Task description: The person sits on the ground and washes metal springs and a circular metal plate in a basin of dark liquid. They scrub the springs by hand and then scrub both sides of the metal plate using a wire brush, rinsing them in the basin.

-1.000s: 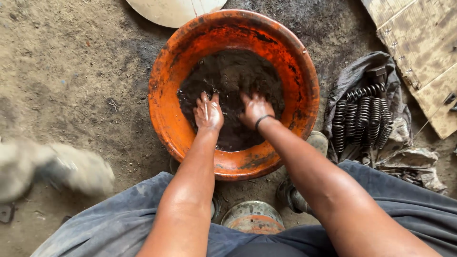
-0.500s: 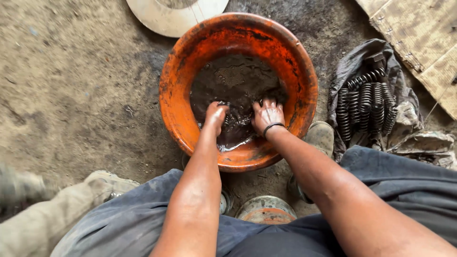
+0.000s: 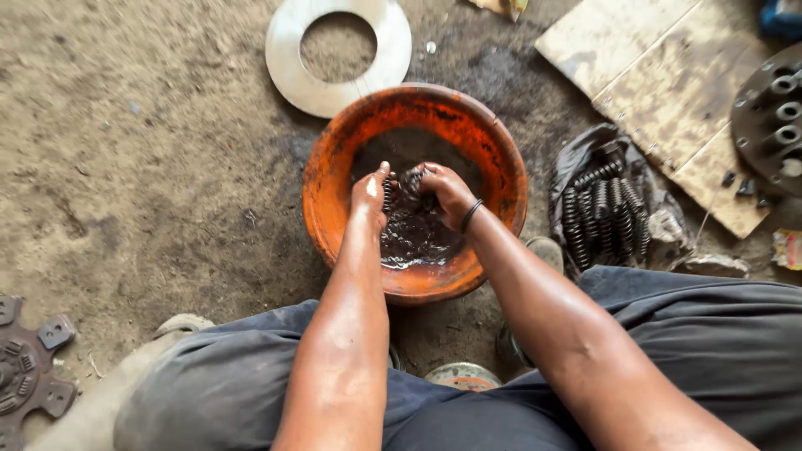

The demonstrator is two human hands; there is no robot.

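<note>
A person crouches over one orange bowl (image 3: pixel 330 200) set on a dirt floor (image 3: pixel 142 150), seen from above. The bowl holds dark, oily liquid (image 3: pixel 413 238). Both hands are inside it, close together above the liquid. The left hand (image 3: pixel 370 192) and the right hand (image 3: pixel 445 190) each pinch an end of one small dark coil spring (image 3: pixel 403 185), fingers pressed onto it; the spring sits between the two hands at the middle of the bowl. A dark band circles the right wrist (image 3: pixel 470 215). Both forearms are wet and shiny.

To the right of the bowl, a pile of black coil springs (image 3: pixel 606 213) lies on a dark crumpled cloth (image 3: pixel 576 154); roughly ten, too bunched to count exactly. Beyond the bowl lies one flat pale metal ring (image 3: pixel 288 58) with a round hole. At upper right lies one pale wooden board (image 3: pixel 643 75), with a round dark metal part (image 3: pixel 773 113) at its edge. One small red-and-yellow packet (image 3: pixel 787 249) lies at the far right. One toothed metal disc (image 3: pixel 25 367) lies at lower left. Grey trousers (image 3: pixel 217 392) fill the bottom.
</note>
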